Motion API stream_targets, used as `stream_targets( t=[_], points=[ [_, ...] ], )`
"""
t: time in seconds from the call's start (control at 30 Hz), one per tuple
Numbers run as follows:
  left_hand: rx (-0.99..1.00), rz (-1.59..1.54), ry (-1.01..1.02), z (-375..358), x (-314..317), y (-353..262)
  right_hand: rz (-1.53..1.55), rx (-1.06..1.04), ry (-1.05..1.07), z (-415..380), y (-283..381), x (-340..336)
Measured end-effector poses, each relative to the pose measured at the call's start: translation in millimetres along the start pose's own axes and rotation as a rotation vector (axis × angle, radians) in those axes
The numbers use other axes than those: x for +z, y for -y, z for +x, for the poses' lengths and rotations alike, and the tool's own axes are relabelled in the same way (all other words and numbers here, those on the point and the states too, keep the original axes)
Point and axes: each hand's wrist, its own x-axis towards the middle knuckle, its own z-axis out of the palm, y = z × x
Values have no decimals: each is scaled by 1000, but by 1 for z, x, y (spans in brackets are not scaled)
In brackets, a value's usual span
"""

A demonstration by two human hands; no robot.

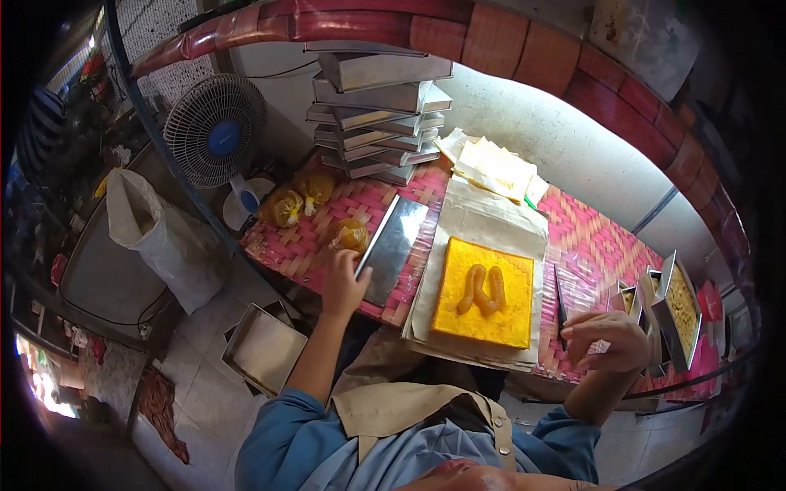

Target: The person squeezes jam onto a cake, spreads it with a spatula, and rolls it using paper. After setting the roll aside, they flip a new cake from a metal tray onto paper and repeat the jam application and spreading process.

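- Resting on the near edge of a flat metal tray (393, 247), the left hand (344, 285) has its fingers loosely spread; the tray lies on the pink woven worktop (594, 237), looks stiff, light and slippery, best gripped by its rim.
- The right hand (604, 340) hovers, fingers curled together, empty, beside a knife (560, 301).
- A soft, fragile yellow cake (485, 301) sits on paper.
- Stacked tins (378, 114) stand behind; a right-hand tin (679, 307) holds crumbly filling.

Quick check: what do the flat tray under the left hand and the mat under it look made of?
Flat tray: probably thin metal, dull grey and faintly reflective; the left hand touches its edge. Mat: looks like woven plastic or reed strips, with a pink-and-cream zigzag weave.
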Motion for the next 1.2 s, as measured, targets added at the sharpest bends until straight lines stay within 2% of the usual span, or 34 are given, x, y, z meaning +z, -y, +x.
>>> stream_targets(
  t=[0.03, 0.07, 0.1, 0.13, 0.17, 0.23, 0.3, 0.33, 0.4, 0.43, 0.5, 0.6, 0.7, 0.77, 0.87, 0.9, 0.93, 0.97, 1.0, 1.07, 1.13, 1.2],
  points=[
    [43, 99, 102, -4, 1, -9, -25, 23, -21, 5, -1, 2],
    [41, 99, 107, -9, 2, -17, -49, 48, -43, 7, -2, 5],
    [126, 132, 134, -13, 4, -25, -45, 52, -45, 5, -6, 6],
    [215, 163, 163, -17, 5, -29, -2, 238, -67, 2, -12, 9],
    [224, 155, 179, -20, 7, -32, 41, 430, -95, -3, -19, 13],
    [286, 17, 241, -24, 11, -39, -42, 512, -156, -9, -41, 17],
    [323, -41, 258, -29, 12, -47, -72, 760, -306, -25, -74, 21],
    [321, -69, 247, -31, 11, -48, -67, 774, -317, -36, -91, 23],
    [279, -105, 203, -30, 5, -48, -157, 993, -398, -64, -125, 27],
    [291, -117, 220, -29, 1, -45, -153, 1012, -412, -79, -143, 30],
    [138, -102, 131, -26, -5, -34, -237, 1180, -547, -109, -173, 40],
    [85, -12, -24, -22, -11, -13, -268, 1324, -675, -128, -189, 52],
    [11, 6, -57, -18, -21, -1, -347, 1377, -609, -147, -214, 68],
    [-17, 4, -71, -17, -23, 8, -282, 1375, -598, -153, -229, 75],
    [-14, 28, -89, -18, -28, 11, -224, 1431, -712, -146, -221, 75],
    [-57, -54, -92, -19, -28, 10, -223, 1426, -713, -144, -224, 73],
    [-95, -139, -94, -20, -27, 8, -251, 1510, -620, -143, -226, 69],
    [-86, -144, -95, -21, -26, 4, -280, 1594, -529, -142, -228, 63],
    [23, -144, -126, -23, -24, -1, -281, 1595, -542, -138, -230, 58],
    [244, -86, -159, -30, -16, -12, -715, 1449, -595, -121, -243, 46],
    [309, -173, -15, -43, -6, -35, -793, 967, -885, -102, -271, 27],
    [388, -245, 201, -55, 2, -51, -600, 961, -926, -55, -276, -6]
  ],
)
